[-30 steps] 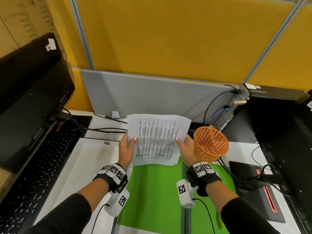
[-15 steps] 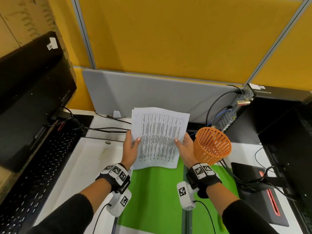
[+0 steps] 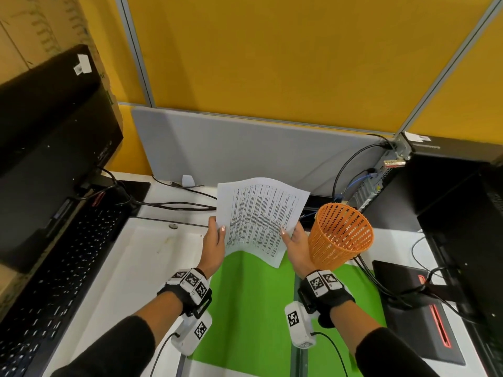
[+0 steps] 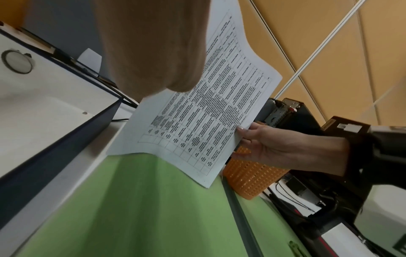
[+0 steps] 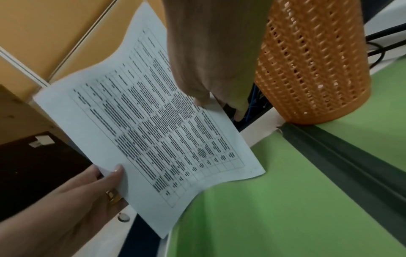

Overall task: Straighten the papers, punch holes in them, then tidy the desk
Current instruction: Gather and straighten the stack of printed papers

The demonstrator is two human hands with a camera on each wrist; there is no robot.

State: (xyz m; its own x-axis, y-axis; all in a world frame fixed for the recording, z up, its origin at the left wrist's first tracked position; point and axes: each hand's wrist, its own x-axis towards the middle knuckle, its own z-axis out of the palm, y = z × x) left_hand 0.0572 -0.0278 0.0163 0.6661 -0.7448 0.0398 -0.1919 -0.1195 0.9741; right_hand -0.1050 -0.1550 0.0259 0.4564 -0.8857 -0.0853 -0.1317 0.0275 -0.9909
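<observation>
With the left hand (image 3: pixel 215 244) and right hand (image 3: pixel 295 244) each pinching a side edge of the white printed paper sheets (image 3: pixel 260 217), held tilted above the green desk mat (image 3: pixel 253 308) (orange mesh basket (image 3: pixel 340 235) just beside), loosen both grips slightly and tap the bottom edge squarely on the mat.

place: office cubicle | evidence: yellow partition panels (image 3: pixel 272 63), keyboard (image 3: pixel 62 268), desktop computer (image 3: pixel 435 191)
</observation>
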